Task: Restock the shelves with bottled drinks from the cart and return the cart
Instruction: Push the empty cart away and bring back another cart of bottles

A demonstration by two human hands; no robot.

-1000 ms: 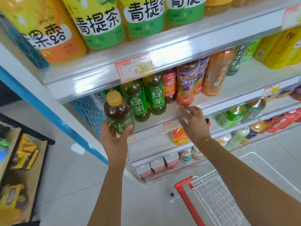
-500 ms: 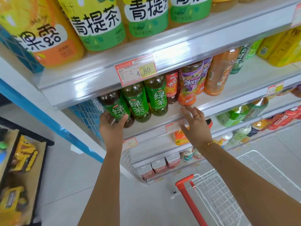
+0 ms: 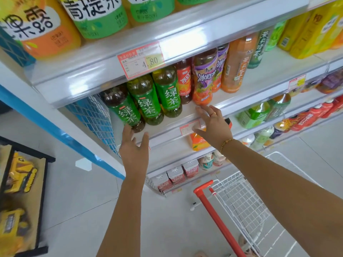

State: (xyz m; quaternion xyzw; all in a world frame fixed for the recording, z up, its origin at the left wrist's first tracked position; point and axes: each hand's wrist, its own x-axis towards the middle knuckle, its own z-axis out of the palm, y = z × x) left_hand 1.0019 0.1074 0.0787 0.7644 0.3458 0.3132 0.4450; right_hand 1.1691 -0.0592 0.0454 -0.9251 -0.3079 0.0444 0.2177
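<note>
A green-labelled tea bottle [image 3: 123,108] stands at the left end of the middle shelf [image 3: 259,80], beside two matching green tea bottles [image 3: 146,102]. My left hand [image 3: 134,147] hovers just below it with fingers spread, holding nothing; a fingertip is close to the bottle's base. My right hand [image 3: 213,125] rests flat on the shelf's front rail, fingers straight. The white wire cart [image 3: 245,204] with its red handle [image 3: 217,217] stands at the lower right, beneath my right arm.
Orange and purple drink bottles [image 3: 204,80] fill the shelf to the right. Large bottles [image 3: 96,17] stand on the shelf above, small cartons [image 3: 189,171] below. A blue mesh panel [image 3: 96,119] closes the shelf's left end. A rack of yellow toy trucks [image 3: 22,175] stands at the left.
My left hand lifted the green tea bottle onto the shelf's left end, let go of it and drew back below the rail. My right hand stayed on the rail.
</note>
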